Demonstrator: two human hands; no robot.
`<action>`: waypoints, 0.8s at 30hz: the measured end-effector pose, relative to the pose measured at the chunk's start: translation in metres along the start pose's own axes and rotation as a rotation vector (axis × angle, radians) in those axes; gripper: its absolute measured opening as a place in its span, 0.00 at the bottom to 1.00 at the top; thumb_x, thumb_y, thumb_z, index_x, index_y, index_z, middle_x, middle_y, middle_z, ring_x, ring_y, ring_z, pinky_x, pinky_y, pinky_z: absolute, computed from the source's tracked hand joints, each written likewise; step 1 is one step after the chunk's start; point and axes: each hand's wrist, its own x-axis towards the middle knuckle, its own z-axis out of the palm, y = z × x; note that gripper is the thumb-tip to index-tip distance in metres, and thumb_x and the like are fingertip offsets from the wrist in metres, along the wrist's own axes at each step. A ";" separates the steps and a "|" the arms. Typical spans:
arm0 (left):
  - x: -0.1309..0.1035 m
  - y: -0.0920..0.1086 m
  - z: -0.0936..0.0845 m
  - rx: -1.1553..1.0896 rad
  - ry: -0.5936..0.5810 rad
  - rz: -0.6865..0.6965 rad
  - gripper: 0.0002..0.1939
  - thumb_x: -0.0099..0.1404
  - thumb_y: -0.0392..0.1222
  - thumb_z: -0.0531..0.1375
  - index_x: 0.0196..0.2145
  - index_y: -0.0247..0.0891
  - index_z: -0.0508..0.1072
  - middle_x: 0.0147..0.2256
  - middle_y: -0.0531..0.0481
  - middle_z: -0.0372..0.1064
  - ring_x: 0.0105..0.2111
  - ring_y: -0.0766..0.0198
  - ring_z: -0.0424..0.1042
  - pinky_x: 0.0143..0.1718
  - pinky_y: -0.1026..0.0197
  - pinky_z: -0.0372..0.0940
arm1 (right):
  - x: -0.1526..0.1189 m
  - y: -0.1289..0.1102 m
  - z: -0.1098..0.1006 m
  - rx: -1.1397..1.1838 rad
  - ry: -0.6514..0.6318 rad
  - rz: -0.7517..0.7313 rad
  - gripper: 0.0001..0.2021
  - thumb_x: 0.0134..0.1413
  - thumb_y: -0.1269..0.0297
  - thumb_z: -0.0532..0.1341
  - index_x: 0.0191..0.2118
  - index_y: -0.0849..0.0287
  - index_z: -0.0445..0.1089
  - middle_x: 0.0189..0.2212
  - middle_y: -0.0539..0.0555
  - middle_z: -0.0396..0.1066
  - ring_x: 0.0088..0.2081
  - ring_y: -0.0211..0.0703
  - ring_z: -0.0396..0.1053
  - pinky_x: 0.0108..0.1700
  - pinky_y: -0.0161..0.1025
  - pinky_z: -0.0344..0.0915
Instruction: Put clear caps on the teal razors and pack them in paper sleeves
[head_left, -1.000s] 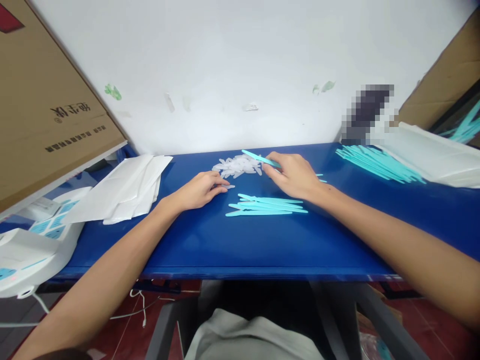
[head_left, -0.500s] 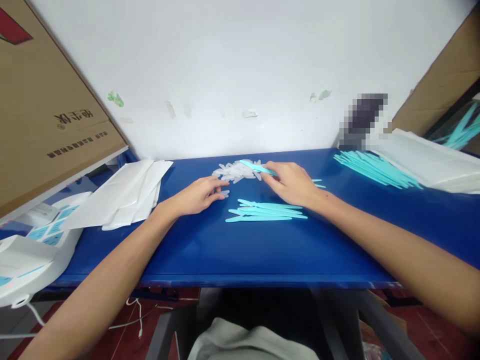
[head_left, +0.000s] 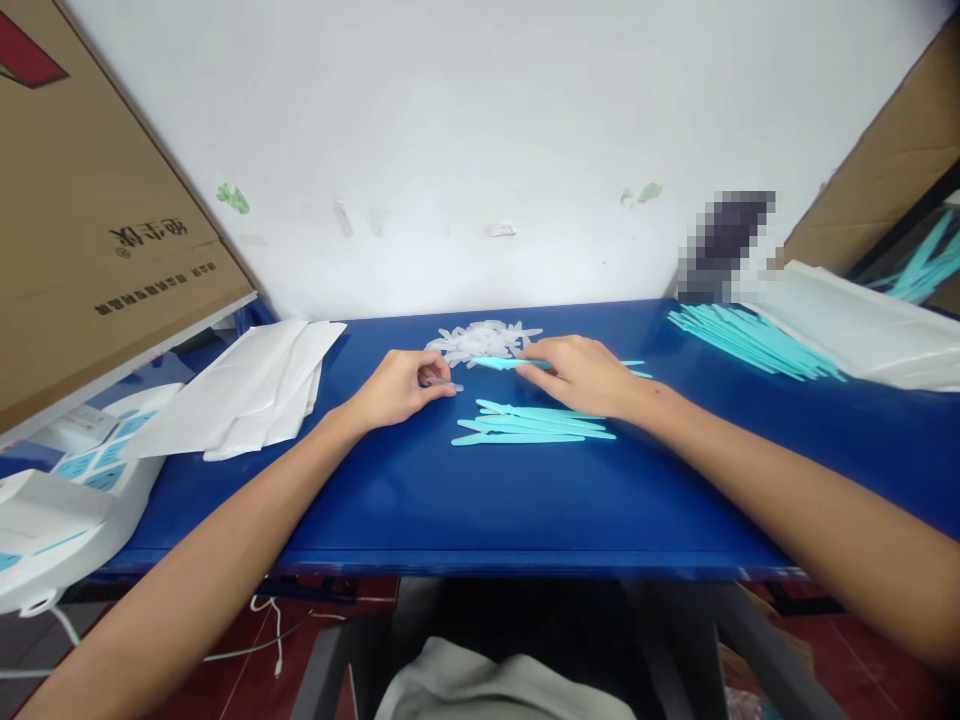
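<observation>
My left hand (head_left: 401, 388) is closed, with a small translucent cap (head_left: 456, 387) pinched between thumb and fingers. To its right, my right hand (head_left: 574, 372) grips a teal eyebrow razor (head_left: 495, 363), whose front end points left toward the cap. Cap and razor are apart. Behind both hands lies a heap of translucent caps (head_left: 484, 340) on the blue table (head_left: 450, 510). Nearer to me, several teal razors (head_left: 532, 422) lie side by side. The tips of other teal pieces (head_left: 636, 368) show past my right wrist.
White paper sheets (head_left: 247, 385) and a white and teal device (head_left: 112, 480) are at the left. A big cardboard box (head_left: 112, 200) rises behind them. On the right lie a pile of teal razors (head_left: 754, 342) and a white plastic bag (head_left: 870, 330). A white wall (head_left: 480, 150) stands behind the table.
My right hand has drawn the razor down from the heap, its front end now lower and nearly level. My left hand's fingers have curled in and turned the cap rightward.
</observation>
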 end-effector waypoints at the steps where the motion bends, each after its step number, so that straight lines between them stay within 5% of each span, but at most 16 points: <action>1: 0.000 0.000 0.002 -0.030 0.005 -0.013 0.13 0.63 0.50 0.67 0.33 0.37 0.76 0.32 0.49 0.78 0.32 0.62 0.75 0.37 0.61 0.68 | 0.000 0.000 0.001 -0.007 -0.011 -0.013 0.20 0.71 0.52 0.49 0.47 0.55 0.76 0.45 0.57 0.79 0.43 0.50 0.73 0.38 0.41 0.58; 15: 0.003 -0.002 0.016 -0.158 0.034 -0.020 0.11 0.63 0.48 0.68 0.36 0.38 0.77 0.37 0.46 0.81 0.41 0.56 0.81 0.49 0.54 0.73 | -0.001 -0.005 0.003 -0.133 -0.066 -0.111 0.21 0.73 0.56 0.48 0.53 0.55 0.77 0.45 0.58 0.77 0.42 0.49 0.74 0.36 0.41 0.57; 24: 0.004 0.003 0.017 -0.161 0.035 -0.022 0.09 0.63 0.46 0.67 0.35 0.38 0.77 0.37 0.47 0.81 0.41 0.57 0.81 0.48 0.55 0.73 | 0.001 -0.005 0.008 -0.187 -0.076 -0.152 0.22 0.73 0.56 0.47 0.53 0.55 0.77 0.44 0.58 0.77 0.42 0.50 0.74 0.35 0.42 0.56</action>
